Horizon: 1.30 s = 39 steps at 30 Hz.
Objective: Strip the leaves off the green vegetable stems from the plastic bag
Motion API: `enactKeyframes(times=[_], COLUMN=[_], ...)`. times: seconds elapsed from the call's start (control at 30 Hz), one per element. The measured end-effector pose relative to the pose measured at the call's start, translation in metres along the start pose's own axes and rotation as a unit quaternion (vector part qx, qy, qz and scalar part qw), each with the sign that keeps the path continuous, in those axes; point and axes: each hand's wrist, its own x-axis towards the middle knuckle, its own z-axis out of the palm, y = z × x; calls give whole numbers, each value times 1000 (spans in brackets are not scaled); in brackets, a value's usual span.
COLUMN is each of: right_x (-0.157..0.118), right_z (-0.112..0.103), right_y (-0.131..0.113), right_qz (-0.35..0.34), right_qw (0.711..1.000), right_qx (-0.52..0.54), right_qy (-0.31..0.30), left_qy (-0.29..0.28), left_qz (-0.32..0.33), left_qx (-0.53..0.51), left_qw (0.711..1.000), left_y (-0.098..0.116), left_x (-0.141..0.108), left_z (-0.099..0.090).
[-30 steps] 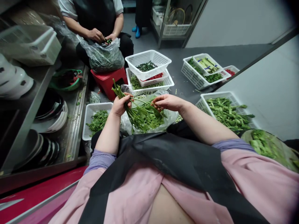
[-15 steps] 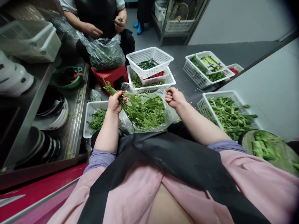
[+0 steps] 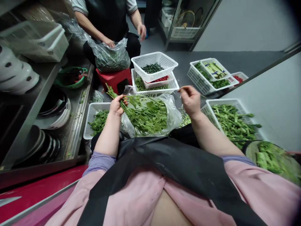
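My left hand (image 3: 117, 105) is wrapped round a bunch of long-stemmed leafy greens (image 3: 111, 91), the stem ends pointing up and to the left. The leafy part hangs over an open clear plastic bag (image 3: 175, 110) in front of my lap, which is full of similar greens (image 3: 150, 117). To the right of the bag, and apart from it, my right hand (image 3: 191, 100) is raised with thumb and fingers pinched together. What sits in that pinch, if anything, is too small to make out.
A white basket of greens (image 3: 86, 125) stands at left, beside a metal shelf (image 3: 80, 116). Stacked baskets (image 3: 172, 64) hold chillies and beans ahead. A basket of green stalks (image 3: 237, 102) stands at right. Opposite, another person's hand (image 3: 108, 42) is at a bag on a red stool (image 3: 110, 81).
My right hand has moved right and away from the bag, still pinched. My left hand keeps its hold on the greens. The other person's hands have moved apart, one down to their bag.
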Motion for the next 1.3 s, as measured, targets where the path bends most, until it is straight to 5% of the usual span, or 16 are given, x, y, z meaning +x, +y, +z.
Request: enactKeyframes(times=[0.13, 0.33, 0.47, 0.67, 0.8, 0.97, 1.07, 1.17, 1.3], right_x=[-20, -27, -34, -40, -43, -41, -34, -28, -25], right_z=[17, 21, 30, 34, 35, 39, 42, 48, 57], right_y=[-2, 16, 29, 27, 23, 21, 18, 14, 13], right_qz=[-22, 192, 275, 227, 203, 29, -42, -86, -109], right_qw=[975, 919, 895, 929, 929, 983, 991, 966, 883], right_qx=[-66, 29, 103, 99, 86, 3, -75, -230, -443], right_qy=[-213, -343, -335, -273, -298, -179, -106, -81, -114], left_qy=[10, 19, 10, 1, -2, -5, -4, 5, -5], left_qz=[-4, -9, -13, -15, -14, -9, -7, -7, -6], left_qx=[-9, -25, -33, -51, -55, -55, -47, -34, -43], left_qw=[1000, 999, 999, 999, 998, 998, 999, 999, 999], left_y=[1, 2, 2, 4, 5, 4, 3, 2, 1], left_x=[1, 4, 3, 4, 6, 5, 4, 4, 6], left_z=[1, 0, -1, -3, -4, -4, -2, -1, -2])
